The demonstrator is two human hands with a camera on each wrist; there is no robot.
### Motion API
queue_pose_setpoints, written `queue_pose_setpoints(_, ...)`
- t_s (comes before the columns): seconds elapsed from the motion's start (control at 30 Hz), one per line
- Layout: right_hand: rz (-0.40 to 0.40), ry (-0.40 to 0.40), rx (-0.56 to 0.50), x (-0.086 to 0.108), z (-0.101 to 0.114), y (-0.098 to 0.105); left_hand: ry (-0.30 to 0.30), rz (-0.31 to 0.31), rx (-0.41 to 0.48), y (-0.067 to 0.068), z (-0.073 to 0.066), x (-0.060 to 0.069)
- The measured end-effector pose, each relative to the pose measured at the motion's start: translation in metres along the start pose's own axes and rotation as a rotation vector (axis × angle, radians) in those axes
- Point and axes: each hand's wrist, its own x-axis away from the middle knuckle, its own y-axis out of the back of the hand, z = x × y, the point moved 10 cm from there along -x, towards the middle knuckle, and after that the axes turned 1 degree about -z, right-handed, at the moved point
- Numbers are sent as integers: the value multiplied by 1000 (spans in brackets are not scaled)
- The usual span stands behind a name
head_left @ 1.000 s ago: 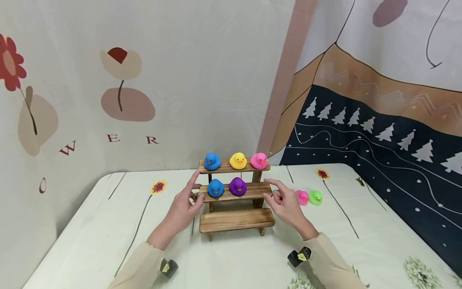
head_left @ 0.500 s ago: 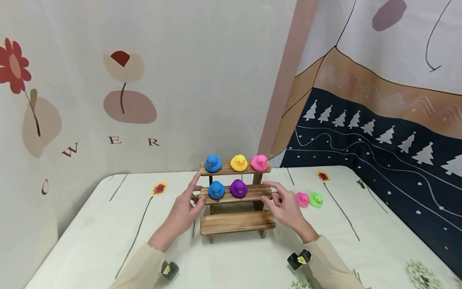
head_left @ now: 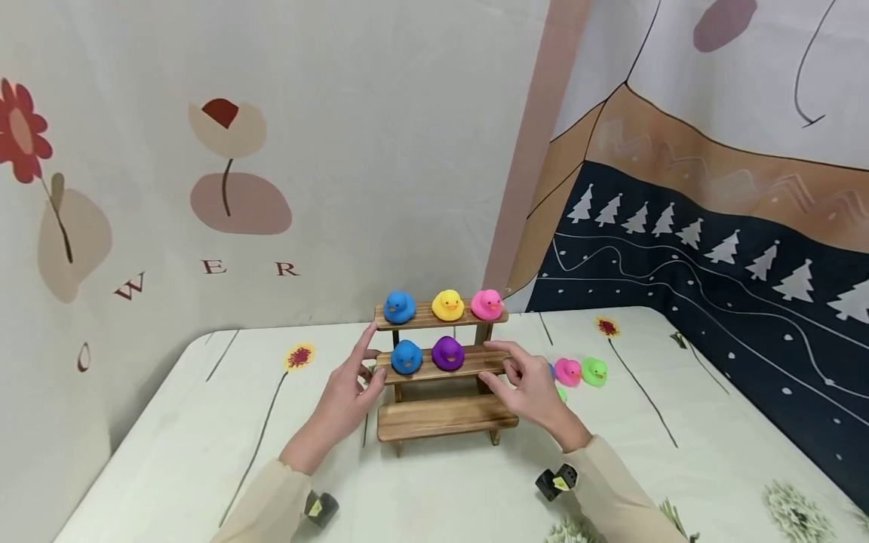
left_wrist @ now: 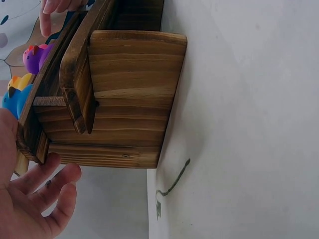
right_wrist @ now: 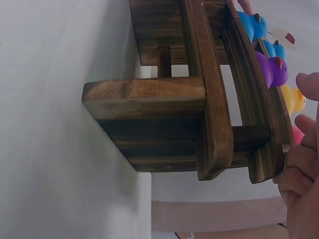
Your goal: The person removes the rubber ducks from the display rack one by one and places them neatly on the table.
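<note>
A three-tier wooden stand point(head_left: 448, 419) point(left_wrist: 129, 84) point(right_wrist: 149, 94) holds blue point(head_left: 399, 307), yellow point(head_left: 448, 305) and pink point(head_left: 487, 305) ducks on its top shelf. Blue point(head_left: 406, 357) and purple point(head_left: 448, 353) point(left_wrist: 34, 60) point(right_wrist: 273, 69) ducks sit on the middle shelf; the lowest shelf bears none. My left hand point(head_left: 339, 403) point(left_wrist: 30, 199) is at the stand's left side, thumb at the middle shelf's end, index finger by the top shelf. Over the middle shelf's right end, my right hand point(head_left: 532, 388) point(right_wrist: 301, 174) has thumb and index finger extended and apart, holding no duck.
Pink point(head_left: 567, 372) and green point(head_left: 594, 372) ducks lie on the patterned tablecloth point(head_left: 679, 483) right of the stand. Slivers of a blue and another green duck show beside my right hand. A printed curtain point(head_left: 380, 151) stands behind the table.
My right hand has moved slightly left along the middle shelf, uncovering parts of ducks behind it. The left hand stays at the stand's left side.
</note>
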Motion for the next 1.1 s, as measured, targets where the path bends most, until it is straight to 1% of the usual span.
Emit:
queue_pose_setpoints(0.23,-6,55,34,-3,6,-2,4,-1,2,-1,-1,1)
queue_pose_setpoints(0.4,18,82,83,-6,11,-6,2,-2,10,0,-3,1)
queue_pose_setpoints(0.57,31,81,94,-6,12,-8,-3,-5,6,1,-4,0)
queue_pose_setpoints(0.77,45,60,81,-7,11,-12,15,6,1,0,-1,1)
queue_pose_setpoints(1.1,57,34,52,-15,11,-19,13,7,1,0,-1,1)
